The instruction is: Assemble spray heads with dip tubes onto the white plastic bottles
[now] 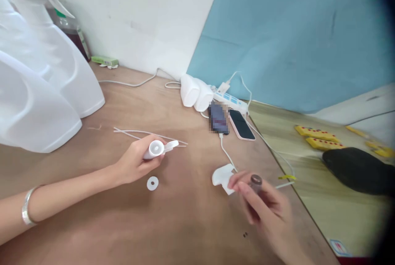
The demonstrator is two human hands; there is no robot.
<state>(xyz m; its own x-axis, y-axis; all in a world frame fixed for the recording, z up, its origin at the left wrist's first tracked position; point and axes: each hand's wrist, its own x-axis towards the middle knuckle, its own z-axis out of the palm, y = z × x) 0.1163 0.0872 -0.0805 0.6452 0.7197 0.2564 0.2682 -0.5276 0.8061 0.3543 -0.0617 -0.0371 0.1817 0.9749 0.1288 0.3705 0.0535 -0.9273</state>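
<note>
Your left hand (135, 162) grips a white plastic spray-nozzle cap (156, 149) just above the brown wooden table (185, 224), near a small white ring washer (152, 183). Your right hand (265, 211) pinches a small dark cylinder (256, 182) in closed fingers.

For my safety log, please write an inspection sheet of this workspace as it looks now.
Surface: brown wooden tabletop.
Job's things: white plastic spray-nozzle part; small dark cylindrical piece; flat white ring washer.
Clutter: large white plastic bottles; two phones; white plastic piece.
Grips: left hand holds nozzle part; right hand holds dark piece.
Cables: white power strip, white cords.
Surroundings: white wall, blue sheet.
</note>
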